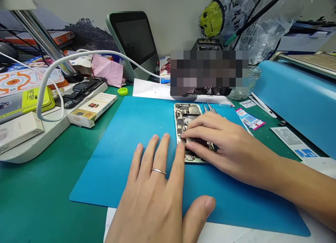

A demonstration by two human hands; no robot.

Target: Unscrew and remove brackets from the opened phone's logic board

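Observation:
An opened smartphone (181, 118) with its inner boards bared lies on a blue work mat (141, 120). My left hand (157, 190), a ring on one finger, is spread flat on the mat, and its index fingertip rests on the phone's left edge. Over the lower half of the phone is my right hand (228, 145), with thumb and index tips nearly together at the left inner side. Anything between those tips is too small or hidden to make out. Metal tool tips, seemingly tweezers (210, 108), show just beyond my right knuckles, partly hidden.
On the left, a white stand (52, 134) bears boxes and another phone body (81, 90), with a white cable (105, 52) arching above. A screen device (133, 40) stands behind. Blurred items, a glass jar (252, 82), labels (250, 118) and a blue roll (296, 99) sit at the right.

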